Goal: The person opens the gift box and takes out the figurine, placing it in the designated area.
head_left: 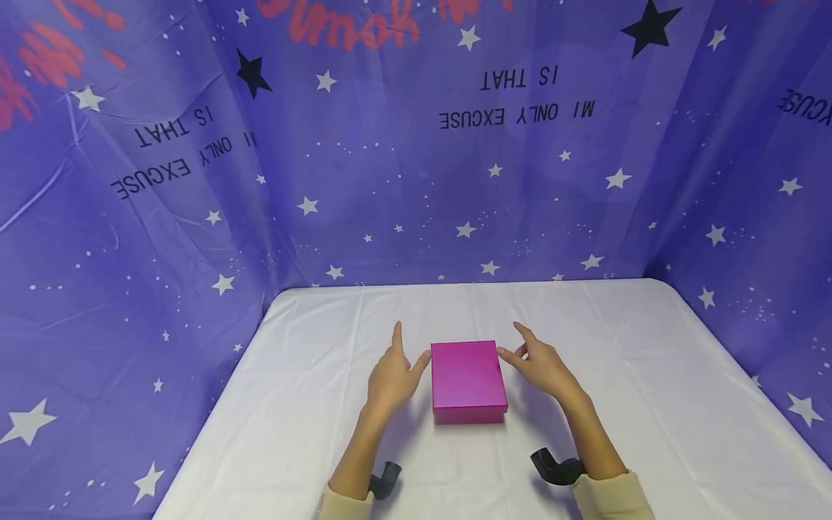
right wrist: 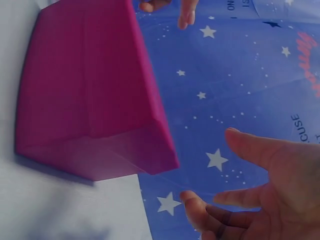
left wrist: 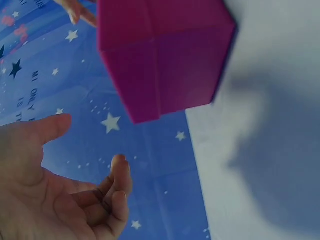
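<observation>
A closed pink box (head_left: 468, 374) with a lid stands on the white-covered table between the two hands. To its left is my left hand (head_left: 391, 379), index finger pointing forward and thumb close to the box's far left corner. My right hand (head_left: 546, 367) hovers on the other side, its thumb near the far right corner. In the left wrist view a gap separates the left hand (left wrist: 75, 185) from the box (left wrist: 170, 70). The right wrist view likewise has the right hand (right wrist: 265, 190) apart from the box. Neither hand grips anything, and the fingers are loosely bent.
White cloth (head_left: 650, 404) covers the table. Purple curtains (head_left: 416, 166) printed with stars and lettering surround it at the back and both sides. A black curved wrist mount (head_left: 555, 468) sits at the right wrist, and a similar black mount (head_left: 386, 480) at the left.
</observation>
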{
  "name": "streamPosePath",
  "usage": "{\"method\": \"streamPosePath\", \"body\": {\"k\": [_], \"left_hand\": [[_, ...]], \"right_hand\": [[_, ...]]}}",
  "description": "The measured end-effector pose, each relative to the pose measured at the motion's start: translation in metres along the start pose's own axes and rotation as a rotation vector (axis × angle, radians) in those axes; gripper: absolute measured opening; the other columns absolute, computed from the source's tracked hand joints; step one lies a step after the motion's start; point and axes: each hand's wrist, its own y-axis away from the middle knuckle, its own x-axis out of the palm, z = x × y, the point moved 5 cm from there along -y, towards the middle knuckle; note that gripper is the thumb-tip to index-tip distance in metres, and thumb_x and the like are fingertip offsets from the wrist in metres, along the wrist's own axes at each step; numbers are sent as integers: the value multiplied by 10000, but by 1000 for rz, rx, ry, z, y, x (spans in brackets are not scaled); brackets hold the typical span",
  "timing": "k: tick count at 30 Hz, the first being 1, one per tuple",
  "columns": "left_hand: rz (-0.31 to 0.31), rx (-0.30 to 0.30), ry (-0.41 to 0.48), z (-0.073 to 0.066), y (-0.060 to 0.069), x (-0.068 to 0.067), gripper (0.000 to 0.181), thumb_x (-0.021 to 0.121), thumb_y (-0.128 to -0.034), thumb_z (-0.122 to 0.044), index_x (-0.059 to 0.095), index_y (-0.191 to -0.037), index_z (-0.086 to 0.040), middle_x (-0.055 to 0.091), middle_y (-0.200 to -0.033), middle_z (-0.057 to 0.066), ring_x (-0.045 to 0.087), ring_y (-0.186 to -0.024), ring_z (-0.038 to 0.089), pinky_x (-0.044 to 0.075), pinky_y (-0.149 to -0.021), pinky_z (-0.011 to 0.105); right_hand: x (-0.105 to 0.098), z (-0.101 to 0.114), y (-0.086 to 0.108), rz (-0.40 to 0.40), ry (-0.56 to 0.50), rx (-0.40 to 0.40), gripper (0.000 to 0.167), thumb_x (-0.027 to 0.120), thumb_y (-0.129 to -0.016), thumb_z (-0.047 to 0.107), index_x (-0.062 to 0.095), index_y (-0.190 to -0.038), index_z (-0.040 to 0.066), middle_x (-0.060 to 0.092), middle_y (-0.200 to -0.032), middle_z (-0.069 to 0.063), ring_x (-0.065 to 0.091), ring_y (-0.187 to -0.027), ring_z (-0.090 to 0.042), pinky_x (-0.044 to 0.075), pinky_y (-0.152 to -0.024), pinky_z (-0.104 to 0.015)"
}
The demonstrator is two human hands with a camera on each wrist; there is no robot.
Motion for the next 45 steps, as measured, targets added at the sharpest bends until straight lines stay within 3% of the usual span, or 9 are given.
{"method": "streamPosePath", "body": {"k": [7, 13, 19, 25, 29, 36, 45], "left_hand": [[78, -27, -9, 3, 2, 23, 821, 521, -898, -477, 150, -1463, -11, 399, -490, -12, 321, -396, 107, 287, -352, 242], [112, -53, -23, 1, 4, 33, 837, 498, -899, -507, 185, -1435, 55, 371, -490, -5, 315, -407, 110, 278, -364, 242], [125, -14, -32, 0, 5, 43, 840, 475, -901, -529, 236, -1403, 101, 422, -499, 6, 371, -400, 115, 323, -367, 245], [113, 8, -60, -2, 3, 46, 761, 509, -895, -506, 372, -1346, 91, 610, -706, 169, 532, -536, 191, 475, -506, 345], [102, 29, -68, -3, 2, 48, 698, 521, -897, -481, 427, -1328, 59, 643, -913, 235, 611, -684, 257, 510, -598, 401], [104, 38, -58, -3, 3, 50, 678, 529, -900, -464, 420, -1352, 30, 643, -929, 236, 563, -621, 214, 457, -522, 336], [87, 47, -49, -5, 3, 48, 671, 540, -896, -456, 416, -1363, 10, 636, -1010, 238, 603, -699, 248, 473, -563, 354]], "right_hand": [[19, -6, -2, 91, -32, 65, 775, 563, -893, 437, 230, -1422, -21, 539, -624, -38, 489, -554, -154, 404, -527, -294], [33, -7, -3, 132, -63, 101, 795, 560, -889, 451, 239, -1406, -62, 495, -542, -36, 463, -489, -146, 387, -526, -294], [42, -8, -4, 138, -92, 97, 783, 561, -891, 440, 285, -1374, -112, 460, -509, -26, 431, -432, -131, 398, -488, -289], [47, -10, -7, 134, -89, 97, 733, 563, -890, 439, 360, -1346, -98, 490, -573, -43, 446, -421, -137, 407, -452, -284], [49, -10, -7, 129, -82, 97, 701, 566, -886, 443, 409, -1328, -79, 517, -622, -48, 468, -464, -141, 407, -456, -281], [48, -8, -7, 128, -86, 84, 681, 576, -883, 429, 441, -1303, -89, 575, -751, -72, 518, -573, -153, 427, -488, -291], [44, -5, -7, 101, -47, 67, 690, 573, -882, 437, 443, -1298, -98, 627, -899, -132, 553, -686, -173, 455, -547, -301]]}}
